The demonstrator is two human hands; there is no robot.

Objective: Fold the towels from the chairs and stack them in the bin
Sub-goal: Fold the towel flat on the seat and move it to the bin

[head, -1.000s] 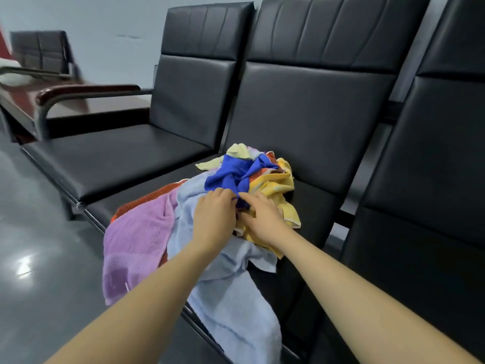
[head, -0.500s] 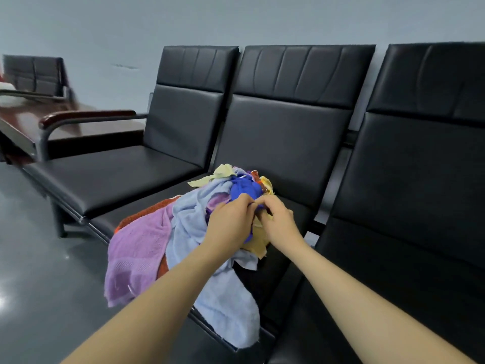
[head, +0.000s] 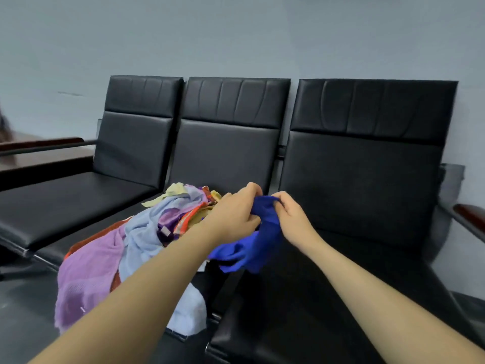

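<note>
We take this for a waiting area or lobby of an office or public building. We see a row of three joined black padded chairs (head: 231, 143) standing against a plain grey-blue wall (head: 236, 35), with dark wooden armrests (head: 469, 214) at the ends of the row. The floor (head: 23, 298) is dark and smooth. At the far left we make out a reddish-brown wooden surface (head: 31, 156), blurred.

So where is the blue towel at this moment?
In the head view, the blue towel hangs near centre, held between the left hand and right hand, just right of the towel pile.
</note>
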